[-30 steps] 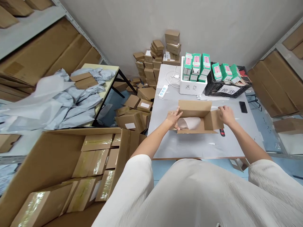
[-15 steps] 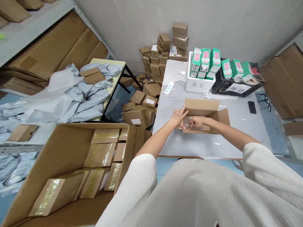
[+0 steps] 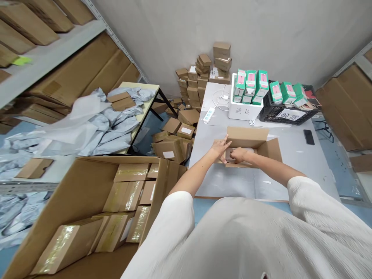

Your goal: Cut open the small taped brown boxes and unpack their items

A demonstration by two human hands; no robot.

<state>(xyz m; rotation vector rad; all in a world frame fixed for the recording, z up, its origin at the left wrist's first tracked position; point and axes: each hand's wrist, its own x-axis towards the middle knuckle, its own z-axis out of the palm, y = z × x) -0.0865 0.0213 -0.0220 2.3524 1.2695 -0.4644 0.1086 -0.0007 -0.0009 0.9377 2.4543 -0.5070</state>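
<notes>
Altogether, two hands [image 3: 220, 148] at one open carton [image 3: 247, 136], plus one phone [image 3: 309, 137].

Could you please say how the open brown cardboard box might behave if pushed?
The open brown cardboard box would probably slide, since the grey tabletop looks smooth. Its thin unsealed flaps may bend. Low and long, it seems unlikely to tip.

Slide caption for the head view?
Left hand at one end of an open carton on a gray table, right hand inside the carton.

退货 on white box [image 3: 245, 111], 换货 on crate [image 3: 267, 113]
</notes>
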